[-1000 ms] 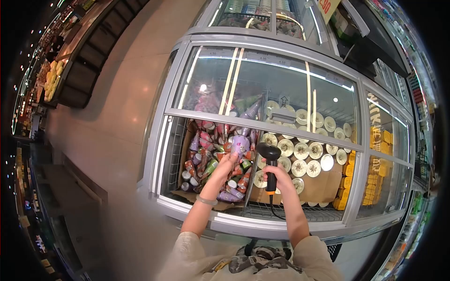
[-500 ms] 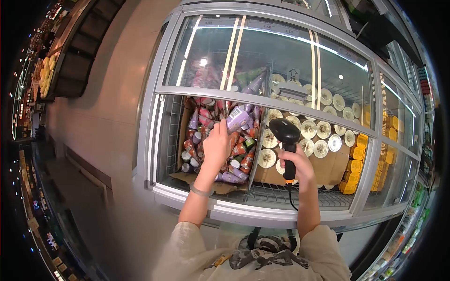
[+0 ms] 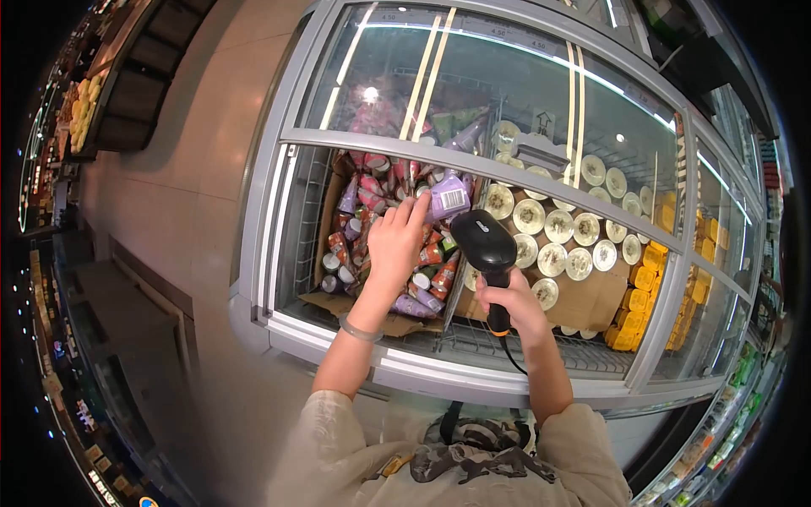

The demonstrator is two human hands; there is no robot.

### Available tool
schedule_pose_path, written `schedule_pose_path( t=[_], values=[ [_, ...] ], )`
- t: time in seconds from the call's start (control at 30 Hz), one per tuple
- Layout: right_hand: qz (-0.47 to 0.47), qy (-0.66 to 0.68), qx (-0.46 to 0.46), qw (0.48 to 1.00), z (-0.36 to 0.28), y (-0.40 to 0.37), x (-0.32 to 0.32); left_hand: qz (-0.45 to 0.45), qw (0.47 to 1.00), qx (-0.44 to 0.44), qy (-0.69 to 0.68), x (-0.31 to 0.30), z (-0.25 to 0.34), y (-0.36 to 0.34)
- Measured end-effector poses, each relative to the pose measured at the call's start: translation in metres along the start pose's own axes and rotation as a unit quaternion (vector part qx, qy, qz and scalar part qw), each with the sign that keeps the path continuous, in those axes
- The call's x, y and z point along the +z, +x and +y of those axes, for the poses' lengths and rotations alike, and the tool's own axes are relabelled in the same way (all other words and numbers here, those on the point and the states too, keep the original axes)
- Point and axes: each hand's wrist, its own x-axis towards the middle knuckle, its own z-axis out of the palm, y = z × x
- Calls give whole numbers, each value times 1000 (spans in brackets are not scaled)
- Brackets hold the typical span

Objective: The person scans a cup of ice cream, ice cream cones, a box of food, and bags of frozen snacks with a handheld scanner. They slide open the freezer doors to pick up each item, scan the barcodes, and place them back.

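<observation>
Over the left bay of the chest freezer (image 3: 439, 380), the left hand (image 3: 395, 243) is holding a purple package (image 3: 449, 199) by its left end, fingers nearly closed and thumb hidden, with a barcode (image 3: 454, 198) facing up. The package is probably weighing little, its smooth wrapper perhaps feeling slippery and its contents risking damage under a hard squeeze; that end is offering a sensible hold, leaving the barcode uncovered. Nearer and right, the right hand (image 3: 519, 304) is gripping a black scanner (image 3: 486, 243), fingers wrapped round its handle, its cord (image 3: 509, 355) trailing near. Wrapped cones (image 3: 370, 201) are crowding the cardboard box (image 3: 397, 324) below, round tubs (image 3: 558, 226) and yellow packs (image 3: 629, 319) are lying to the right, and sliding glass (image 3: 507, 80) is blocking the far half.
</observation>
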Motion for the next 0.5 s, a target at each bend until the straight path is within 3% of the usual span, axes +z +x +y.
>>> schedule_pose_path(
  t=[0.5],
  values=[
    [-3, 39, 14, 999, 8, 3, -7, -9, 1000, 10, 3, 2, 2, -1]
  ],
)
